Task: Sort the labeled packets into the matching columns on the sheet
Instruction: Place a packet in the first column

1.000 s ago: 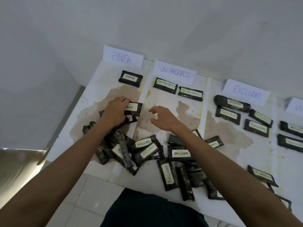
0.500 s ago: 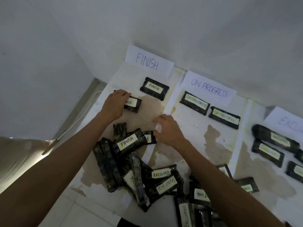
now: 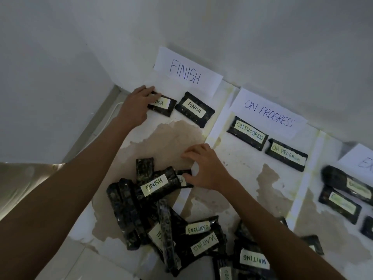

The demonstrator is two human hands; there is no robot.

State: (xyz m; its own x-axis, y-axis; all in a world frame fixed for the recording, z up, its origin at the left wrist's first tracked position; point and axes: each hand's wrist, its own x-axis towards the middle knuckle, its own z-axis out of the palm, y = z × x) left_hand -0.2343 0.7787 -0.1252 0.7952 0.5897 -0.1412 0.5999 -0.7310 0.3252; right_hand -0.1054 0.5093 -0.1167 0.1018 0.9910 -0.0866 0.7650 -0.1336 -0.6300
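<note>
My left hand [image 3: 135,105] grips a black packet labeled FINISH [image 3: 162,106] and holds it flat on the sheet under the FINISH header card [image 3: 186,72], just left of another FINISH packet [image 3: 194,109]. My right hand [image 3: 203,168] rests lower, its fingers closing on a small black packet [image 3: 182,177] whose label is mostly hidden. That packet lies at the top edge of a loose pile of black packets [image 3: 161,223]. A FINISH-labeled packet [image 3: 156,183] lies on top of the pile.
Two ON PROGRESS packets [image 3: 247,132] [image 3: 286,154] lie under the ON PROGRESS card [image 3: 268,113]. Excluded packets [image 3: 346,183] sit at the right edge. The white sheet [image 3: 240,174] is stained brown. Walls close in behind and at left; the sheet's left edge drops to the floor.
My left hand has carried its FINISH packet up to the top of the FINISH column, beside the one lying there. My right hand has reached the small packet at the pile's top.
</note>
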